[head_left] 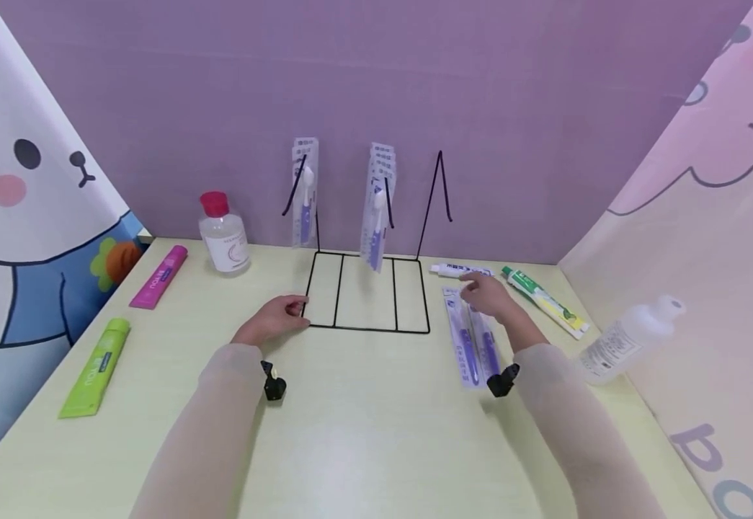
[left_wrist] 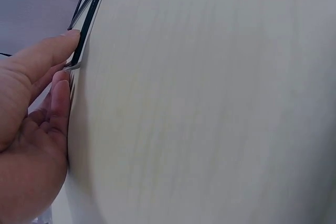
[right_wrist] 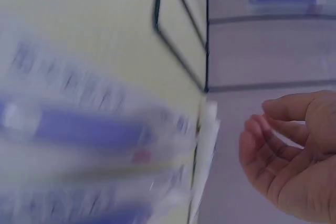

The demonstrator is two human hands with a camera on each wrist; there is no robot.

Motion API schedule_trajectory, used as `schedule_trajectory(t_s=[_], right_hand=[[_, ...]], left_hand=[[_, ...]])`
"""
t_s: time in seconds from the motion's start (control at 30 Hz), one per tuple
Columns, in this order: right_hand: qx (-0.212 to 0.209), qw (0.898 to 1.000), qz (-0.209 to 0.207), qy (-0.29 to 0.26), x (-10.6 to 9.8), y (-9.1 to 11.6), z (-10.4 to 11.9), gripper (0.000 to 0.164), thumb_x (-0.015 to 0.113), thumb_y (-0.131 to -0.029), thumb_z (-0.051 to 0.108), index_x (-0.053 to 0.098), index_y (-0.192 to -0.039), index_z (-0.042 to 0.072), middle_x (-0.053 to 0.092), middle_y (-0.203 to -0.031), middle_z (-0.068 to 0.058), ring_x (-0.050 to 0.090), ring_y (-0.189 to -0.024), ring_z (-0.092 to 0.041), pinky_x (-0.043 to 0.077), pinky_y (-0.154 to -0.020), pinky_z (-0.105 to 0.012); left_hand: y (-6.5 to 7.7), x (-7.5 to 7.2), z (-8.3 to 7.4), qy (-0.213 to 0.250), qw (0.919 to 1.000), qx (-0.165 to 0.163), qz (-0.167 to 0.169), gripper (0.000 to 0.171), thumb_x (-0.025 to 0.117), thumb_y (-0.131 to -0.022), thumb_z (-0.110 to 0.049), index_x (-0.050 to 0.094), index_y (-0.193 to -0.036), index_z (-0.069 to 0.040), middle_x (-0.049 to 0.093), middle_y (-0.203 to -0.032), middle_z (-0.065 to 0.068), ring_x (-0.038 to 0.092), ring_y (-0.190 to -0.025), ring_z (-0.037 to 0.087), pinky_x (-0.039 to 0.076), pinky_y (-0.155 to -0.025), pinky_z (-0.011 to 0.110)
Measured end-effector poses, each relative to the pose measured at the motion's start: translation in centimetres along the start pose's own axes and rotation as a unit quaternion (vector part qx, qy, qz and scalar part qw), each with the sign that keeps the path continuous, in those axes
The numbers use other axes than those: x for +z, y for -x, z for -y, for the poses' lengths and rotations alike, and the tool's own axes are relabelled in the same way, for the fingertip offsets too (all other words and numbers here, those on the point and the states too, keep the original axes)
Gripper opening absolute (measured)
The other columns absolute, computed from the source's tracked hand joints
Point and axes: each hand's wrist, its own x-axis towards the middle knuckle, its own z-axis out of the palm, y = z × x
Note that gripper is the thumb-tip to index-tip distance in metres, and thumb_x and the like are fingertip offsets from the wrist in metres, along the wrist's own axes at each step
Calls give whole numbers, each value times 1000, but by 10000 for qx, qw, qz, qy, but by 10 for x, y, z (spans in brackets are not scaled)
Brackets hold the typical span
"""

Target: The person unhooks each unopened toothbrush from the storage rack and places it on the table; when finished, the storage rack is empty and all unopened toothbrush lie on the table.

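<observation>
A black wire rack (head_left: 370, 329) stands against the purple backdrop. My left hand (head_left: 277, 317) grips its front left corner, with the fingers on either side of the wire (left_wrist: 83, 38) in the left wrist view. Packaged toothbrushes (head_left: 308, 196) hang from the left hook, and several more packs (head_left: 376, 223) from the middle one; the right hook (head_left: 441, 166) is bare. Over the upper end of the packaged toothbrushes (head_left: 463, 349) lying right of the rack is my right hand (head_left: 488, 294). Its fingers are loosely bent and hold nothing in the right wrist view.
Behind the right hand lies a white toothpaste tube (head_left: 447, 270), with a green-and-yellow tube (head_left: 545, 299) beside it. A white bottle (head_left: 619, 346) stands far right. On the left are a red-capped clear bottle (head_left: 227, 245), a pink tube (head_left: 158, 277) and a lime-green tube (head_left: 96, 371).
</observation>
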Motion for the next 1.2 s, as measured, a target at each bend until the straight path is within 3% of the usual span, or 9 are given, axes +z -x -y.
schedule_trajectory(t_s=[0.13, 0.3, 0.5, 0.57, 0.83, 1.2], right_hand=[[-704, 9947, -540, -515, 16, -11, 44, 38, 54, -89, 10, 48, -126, 3, 57, -103, -13, 57, -87, -28, 48, -70, -39], [-1608, 9720, -1429, -951, 35, -25, 96, 33, 60, -86, 8, 54, -117, 1, 61, -98, -11, 57, -91, -24, 46, -76, -33], [-1941, 9444, -2065, -1667, 47, -45, 140, 36, 64, -84, 11, 52, -118, 5, 58, -102, -4, 55, -90, -15, 43, -79, -25], [-1929, 9397, -2163, -1818, 51, -50, 150, 37, 64, -85, 12, 51, -118, 6, 57, -103, -3, 54, -90, -13, 43, -78, -24], [-1722, 9332, -2441, -1999, 59, -57, 165, 31, 59, -88, 11, 51, -118, 12, 59, -100, -4, 56, -86, -10, 46, -74, -23], [-2009, 8983, -2539, -2969, 51, -55, 158, 39, 53, -90, 3, 46, -127, 12, 56, -100, -7, 52, -90, -16, 44, -77, -27]], left_hand=[[-2, 1, 3, 55, 10000, 36, -32, 57, 67, -81, -11, 42, -131, 3, 47, -94, 9, 42, -87, 21, 34, -82, 35], [-3, 1, 3, 10, 9999, -59, -115, 56, 67, -81, -10, 43, -130, 2, 47, -94, 9, 41, -88, 21, 34, -83, 35], [-2, 1, 1, -88, 9998, -120, -116, 57, 67, -81, -11, 42, -131, 1, 48, -101, 10, 42, -93, 22, 34, -87, 37], [-1, 1, 0, -87, 9999, -98, -103, 57, 67, -81, -10, 42, -131, 2, 48, -101, 10, 42, -92, 22, 34, -87, 37], [-1, 1, 0, 79, 9999, 45, -53, 57, 67, -80, -8, 42, -130, 5, 46, -93, 8, 41, -86, 21, 34, -80, 34], [2, -1, -3, -109, 9999, -93, -13, 57, 66, -82, -11, 41, -132, 1, 45, -95, 8, 40, -89, 22, 32, -80, 35]])
